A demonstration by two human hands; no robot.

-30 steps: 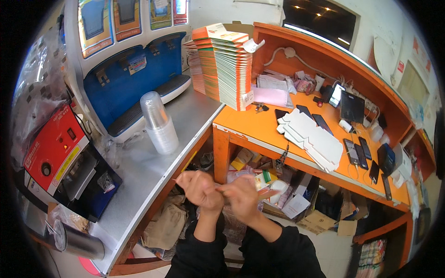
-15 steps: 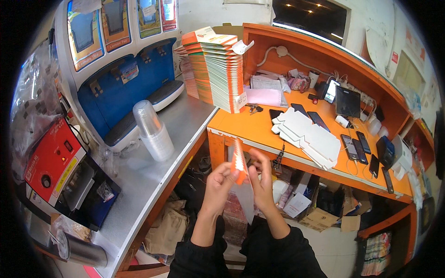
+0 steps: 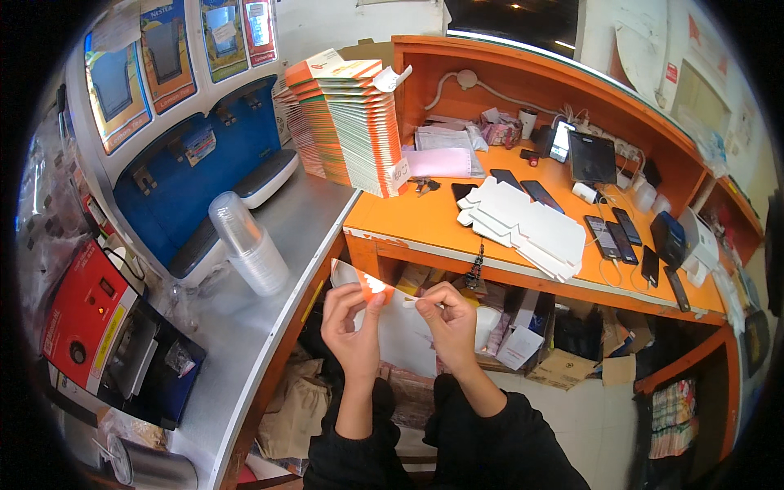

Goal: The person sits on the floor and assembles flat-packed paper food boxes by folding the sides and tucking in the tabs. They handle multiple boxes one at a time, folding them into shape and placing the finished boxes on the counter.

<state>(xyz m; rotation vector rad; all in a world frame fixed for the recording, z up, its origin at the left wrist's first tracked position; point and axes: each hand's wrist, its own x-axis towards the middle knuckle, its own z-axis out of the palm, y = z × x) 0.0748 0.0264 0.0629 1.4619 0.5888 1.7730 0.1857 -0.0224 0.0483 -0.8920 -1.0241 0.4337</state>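
Observation:
Over the gap in front of the orange desk, I hold a thin carton blank (image 3: 400, 343), white inside with an orange and white printed end. My left hand (image 3: 353, 322) grips the printed end, thumb in front. My right hand (image 3: 451, 320) pinches a small white flap at the other side. Beyond my hands on the orange desk (image 3: 384, 216) lies a pile of flat white carton blanks (image 3: 531, 233). To its left rises a tall stack of folded orange, white and green cartons (image 3: 347, 122).
At left, a metal counter (image 3: 269, 327) carries nested clear plastic cups (image 3: 253, 253), a drink dispenser (image 3: 163, 163) and a red-fronted machine (image 3: 106, 318). Several phones (image 3: 625, 237), cables and a dark tablet (image 3: 592, 157) lie at the desk's right. Cardboard boxes (image 3: 563, 367) sit beneath.
My hands have moved apart, and the carton blank has turned from edge-on to spread open between them. The right fingers now pinch its flap. The view has shifted slightly.

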